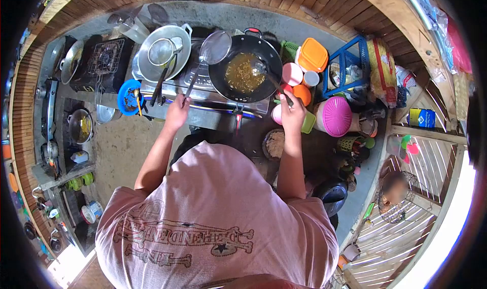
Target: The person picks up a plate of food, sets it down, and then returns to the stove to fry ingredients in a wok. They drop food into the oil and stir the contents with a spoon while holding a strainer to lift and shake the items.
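Observation:
My left hand (178,112) is closed round the handle of a mesh strainer (215,47), whose round net hangs at the left rim of a black wok (220,81). My right hand (292,109) grips the dark handle of a ladle (259,68), its bowl inside the wok on the right side. Brownish liquid with pale pieces (244,73) fills the bottom of the wok, which sits on a silver stove (202,83). Left of the wok, a large metal pot (141,59) holds a second strainer (161,52) and utensils.
A blue bowl (125,98) stands at the stove's left end. Right of the wok are an orange-lidded container (313,54), a pink-lidded tub (336,116) and a blue basket (332,92). A bowl of pale food (274,144) sits near my right forearm. Another person (395,189) is at the far right.

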